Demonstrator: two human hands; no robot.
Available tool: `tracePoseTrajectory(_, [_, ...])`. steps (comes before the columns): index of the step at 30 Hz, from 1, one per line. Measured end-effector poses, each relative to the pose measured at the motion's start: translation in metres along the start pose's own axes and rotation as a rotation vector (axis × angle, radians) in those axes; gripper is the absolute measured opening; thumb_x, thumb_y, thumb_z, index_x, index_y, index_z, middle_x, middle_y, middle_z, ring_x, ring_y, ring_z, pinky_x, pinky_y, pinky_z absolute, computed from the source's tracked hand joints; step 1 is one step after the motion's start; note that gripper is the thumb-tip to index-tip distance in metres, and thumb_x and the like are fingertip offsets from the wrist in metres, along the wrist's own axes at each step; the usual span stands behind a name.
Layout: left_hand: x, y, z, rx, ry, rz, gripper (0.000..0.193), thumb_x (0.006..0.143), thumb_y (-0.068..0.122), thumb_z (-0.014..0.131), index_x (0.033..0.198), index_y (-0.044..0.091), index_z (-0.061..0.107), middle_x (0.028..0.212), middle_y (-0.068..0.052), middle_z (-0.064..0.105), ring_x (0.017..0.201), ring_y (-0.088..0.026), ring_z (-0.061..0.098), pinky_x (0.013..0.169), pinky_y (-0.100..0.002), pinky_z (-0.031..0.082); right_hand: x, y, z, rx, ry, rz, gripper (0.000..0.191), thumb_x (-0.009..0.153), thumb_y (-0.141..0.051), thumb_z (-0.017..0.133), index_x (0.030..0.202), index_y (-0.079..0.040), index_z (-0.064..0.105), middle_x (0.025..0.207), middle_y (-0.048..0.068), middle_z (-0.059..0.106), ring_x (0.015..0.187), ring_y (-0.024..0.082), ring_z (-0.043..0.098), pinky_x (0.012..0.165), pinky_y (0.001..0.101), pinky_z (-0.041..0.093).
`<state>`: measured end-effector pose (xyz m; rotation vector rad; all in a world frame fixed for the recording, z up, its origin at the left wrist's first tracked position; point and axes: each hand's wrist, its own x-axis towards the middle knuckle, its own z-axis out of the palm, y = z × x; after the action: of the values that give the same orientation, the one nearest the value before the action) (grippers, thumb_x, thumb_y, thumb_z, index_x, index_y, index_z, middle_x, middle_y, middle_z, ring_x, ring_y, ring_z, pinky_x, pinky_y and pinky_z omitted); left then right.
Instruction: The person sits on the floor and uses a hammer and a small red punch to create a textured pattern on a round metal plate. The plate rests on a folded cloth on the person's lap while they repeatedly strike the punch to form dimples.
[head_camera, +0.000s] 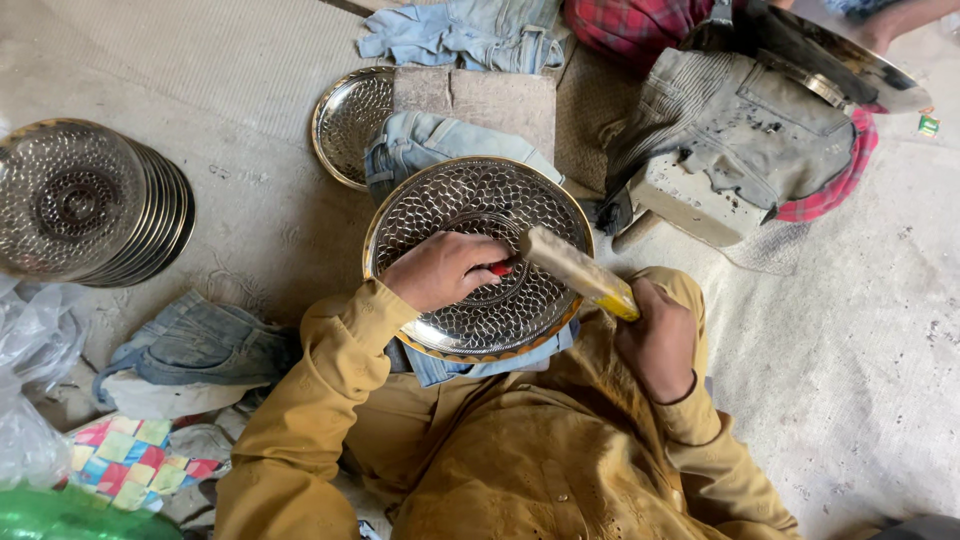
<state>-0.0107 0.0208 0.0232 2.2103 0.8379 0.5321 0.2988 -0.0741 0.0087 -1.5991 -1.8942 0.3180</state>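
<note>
A round engraved metal plate with a brass-coloured rim lies on folded denim in front of me. My left hand rests on the plate, closed on a small red-handled tool whose tip is hidden. My right hand grips the yellow-taped handle of a wooden mallet; the mallet's head hangs over the plate just beside the red tool.
A stack of similar patterned plates sits at far left. Another plate leans by a stone block. Another person's cloth-covered block and plate are at upper right. Plastic bags and denim scraps lie at lower left.
</note>
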Motion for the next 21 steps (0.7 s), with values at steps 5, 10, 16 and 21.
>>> tracePoseTrajectory(5, [0.0003,-0.0033,0.0005,0.002,0.021,0.071,0.023,0.093,0.016,0.069,0.114,0.005,0.069,0.103,-0.010,0.075,0.086,-0.028,0.075,0.079,-0.039,0.059,-0.0007,-0.0020,-0.0004,-0.086,0.013,-0.053,0.017,0.077,0.001,0.070,0.086,-0.001,0.056,0.082,0.021,0.063,0.075,0.040,0.062,0.065,0.0430,0.048])
tracePoseTrajectory(10, [0.0019,-0.0035,0.0010,-0.010,-0.048,-0.067,0.024,0.093,0.018,0.071,0.114,0.008,0.069,0.097,-0.008,0.074,0.081,-0.025,0.075,0.077,-0.038,0.060,0.0008,-0.0018,0.0027,0.034,-0.034,0.080,0.015,0.080,0.001,0.072,0.094,-0.001,0.065,0.077,0.020,0.065,0.065,0.034,0.063,0.062,0.0402,0.049])
tracePoseTrajectory(16, [0.0003,-0.0048,-0.0007,-0.009,-0.009,0.031,0.023,0.092,0.015,0.070,0.113,0.005,0.070,0.100,-0.011,0.074,0.085,-0.029,0.073,0.080,-0.042,0.058,0.0000,-0.0025,0.0026,0.054,0.008,0.019,0.020,0.082,0.001,0.072,0.102,0.000,0.068,0.082,0.020,0.069,0.070,0.031,0.067,0.063,0.0382,0.051])
tracePoseTrajectory(21, [0.0024,-0.0074,0.0010,-0.014,-0.005,0.007,0.023,0.092,0.017,0.071,0.112,0.005,0.069,0.099,-0.010,0.073,0.085,-0.028,0.073,0.078,-0.042,0.057,0.0006,-0.0014,0.0052,0.078,-0.010,0.064,0.020,0.083,0.001,0.069,0.103,0.000,0.067,0.081,0.019,0.069,0.067,0.027,0.068,0.063,0.0371,0.051])
